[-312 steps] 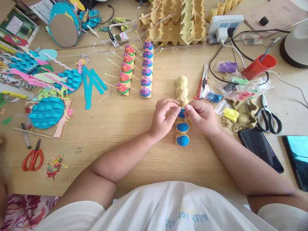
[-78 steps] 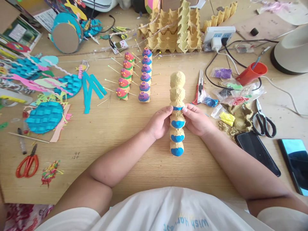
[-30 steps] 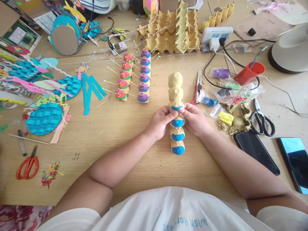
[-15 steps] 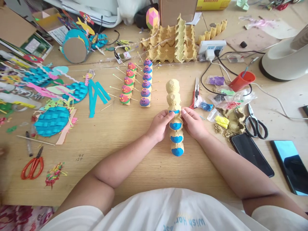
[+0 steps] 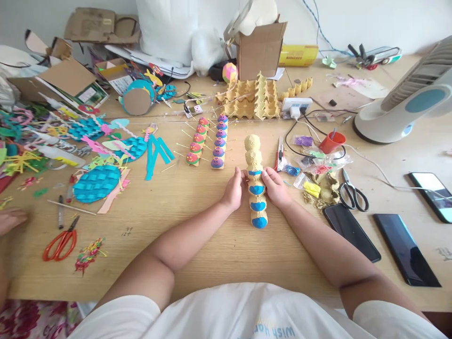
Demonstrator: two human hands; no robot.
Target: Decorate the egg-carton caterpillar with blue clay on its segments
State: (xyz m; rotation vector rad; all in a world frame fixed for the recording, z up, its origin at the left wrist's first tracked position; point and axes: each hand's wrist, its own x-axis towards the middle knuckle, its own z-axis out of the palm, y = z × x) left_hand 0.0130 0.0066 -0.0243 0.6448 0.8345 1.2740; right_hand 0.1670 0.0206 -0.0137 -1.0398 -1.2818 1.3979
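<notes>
Cutter [image 5: 280, 154] and black-handled scissors [image 5: 349, 187] lie right of egg-carton strip [image 5: 256, 189].

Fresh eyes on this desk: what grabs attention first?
Probably the tan egg-carton strip with four blue patches, between the left hand and right hand. Then the red-green row and purple-blue row, beyond the left hand. Last, the white fan, back right.

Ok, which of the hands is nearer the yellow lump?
Right. The right hand is at the right edge of the blue-patched strip, left of the yellow lump; the left hand is farther off, across the strip.
</notes>
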